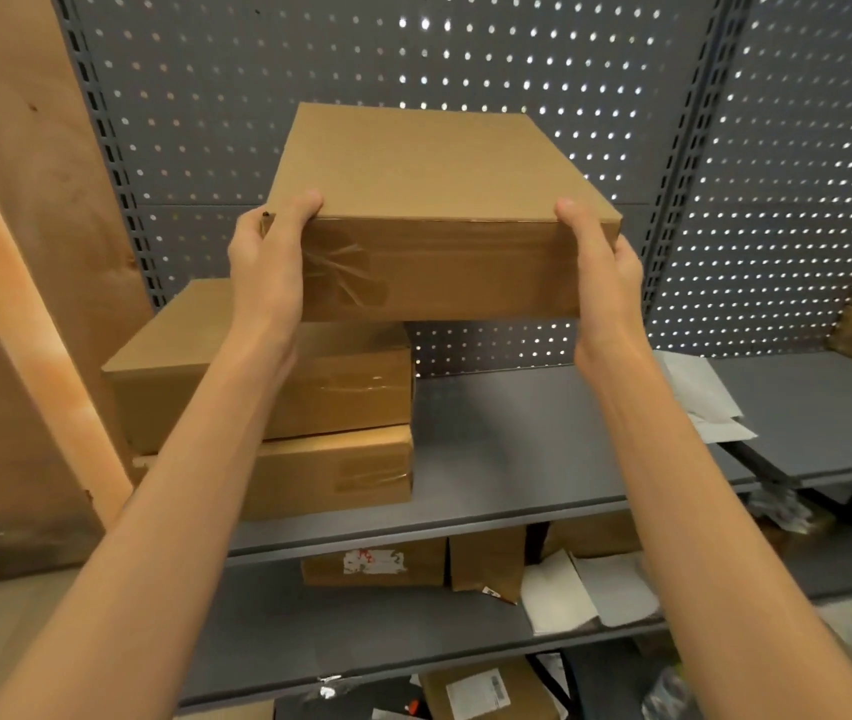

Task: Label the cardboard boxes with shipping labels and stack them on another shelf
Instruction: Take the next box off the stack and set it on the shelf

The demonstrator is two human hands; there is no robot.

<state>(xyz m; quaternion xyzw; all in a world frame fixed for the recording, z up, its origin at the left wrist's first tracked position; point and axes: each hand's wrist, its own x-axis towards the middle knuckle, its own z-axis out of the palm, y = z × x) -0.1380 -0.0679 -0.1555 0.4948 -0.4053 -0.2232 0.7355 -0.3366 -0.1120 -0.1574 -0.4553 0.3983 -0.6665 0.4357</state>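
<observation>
Hands — left (265,262), right (603,267) — grip one cardboard box (429,200) above two stacked boxes (309,407).

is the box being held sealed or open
Sealed: the held box has flat closed flaps and clear tape on its front face, gripped by left hand and right hand.

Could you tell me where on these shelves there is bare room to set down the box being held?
The held box is gripped by the left hand and right hand. The grey shelf is bare between the two stacked boxes at its left and the loose papers on the right. The lower shelf is crowded with boxes and paper at centre-right.
</observation>
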